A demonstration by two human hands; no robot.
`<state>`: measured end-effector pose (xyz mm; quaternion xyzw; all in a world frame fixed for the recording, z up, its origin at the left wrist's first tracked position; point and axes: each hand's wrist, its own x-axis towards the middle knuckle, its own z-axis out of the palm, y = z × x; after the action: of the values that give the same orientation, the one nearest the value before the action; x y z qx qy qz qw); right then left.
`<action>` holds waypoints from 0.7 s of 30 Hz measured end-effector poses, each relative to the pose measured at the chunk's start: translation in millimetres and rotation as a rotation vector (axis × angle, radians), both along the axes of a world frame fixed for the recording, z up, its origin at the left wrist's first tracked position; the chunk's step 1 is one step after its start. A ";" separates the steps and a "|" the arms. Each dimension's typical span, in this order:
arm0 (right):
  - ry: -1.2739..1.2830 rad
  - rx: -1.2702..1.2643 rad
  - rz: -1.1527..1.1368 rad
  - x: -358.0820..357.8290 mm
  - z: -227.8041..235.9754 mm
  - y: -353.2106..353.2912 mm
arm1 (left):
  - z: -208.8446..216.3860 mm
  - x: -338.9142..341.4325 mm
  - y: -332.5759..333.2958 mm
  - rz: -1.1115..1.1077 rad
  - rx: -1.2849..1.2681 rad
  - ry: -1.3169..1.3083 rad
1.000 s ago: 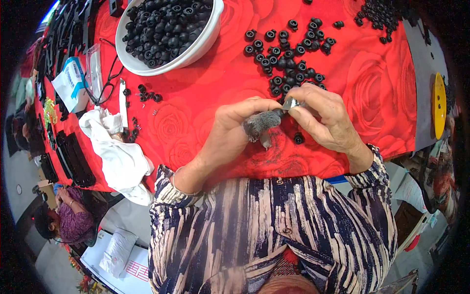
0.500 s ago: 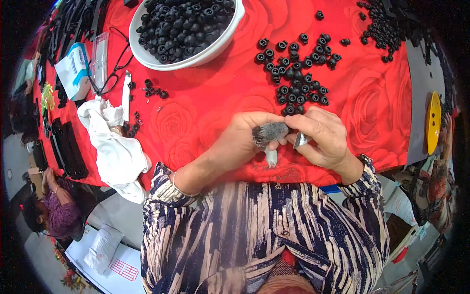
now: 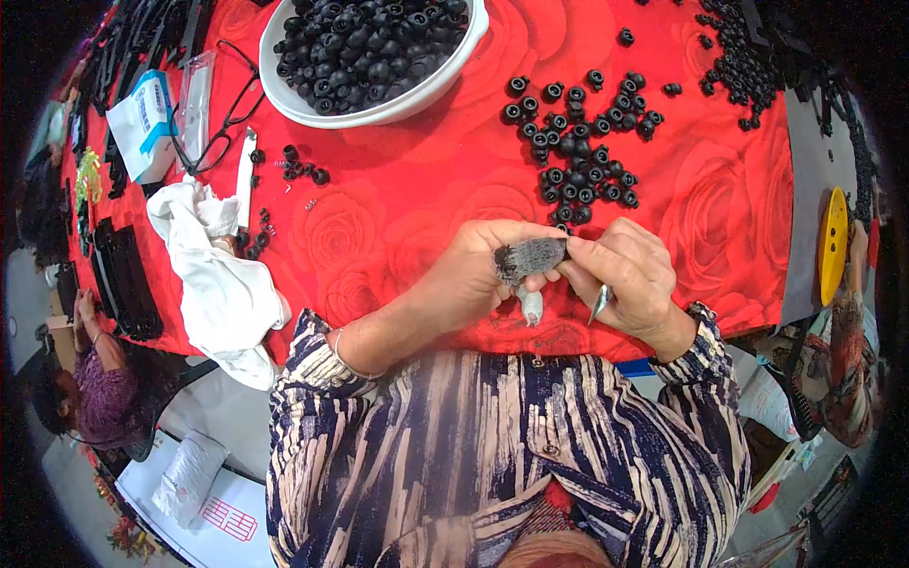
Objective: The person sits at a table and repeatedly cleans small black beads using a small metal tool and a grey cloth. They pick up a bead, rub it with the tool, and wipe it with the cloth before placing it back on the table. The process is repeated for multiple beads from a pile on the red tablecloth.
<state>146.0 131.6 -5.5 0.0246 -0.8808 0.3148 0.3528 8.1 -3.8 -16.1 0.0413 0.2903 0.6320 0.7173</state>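
Grey fuzzy thing (image 3: pixel 532 257) sits at the left hand (image 3: pixel 464 272); I cannot tell its grip. The right hand (image 3: pixel 632 276) clamps its fingers on a shiny blade (image 3: pixel 600 301), nearer than black round parts (image 3: pixel 576 178).

A: Kind of place?
B: Small-parts workshop, by the look. White bowl (image 3: pixel 352 121) heaped with black caps (image 3: pixel 369 57); loose caps (image 3: pixel 553 177) across the red tablecloth (image 3: pixel 417 180); another pile (image 3: pixel 743 76), far right.
A: Other signs?
B: Stacked black strips (image 3: pixel 128 284) at left, tiny springs (image 3: pixel 311 204) among scattered bits (image 3: pixel 320 176). Person in purple (image 3: pixel 109 383) by the left side, another person (image 3: pixel 843 364) at the right edge.
A: Home, perhaps?
B: Rose-patterned cloth is homely; sheer bulk of parts says workshop.
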 end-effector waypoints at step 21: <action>-0.302 -0.430 -0.032 -3.0 13.3 -0.2 | 3.9 1.1 4.1 0.331 0.341 1.529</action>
<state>143.0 131.4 7.8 -0.1121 -0.8366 0.4892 0.2197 9.3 0.4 -12.2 0.5286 0.6032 0.5626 0.2003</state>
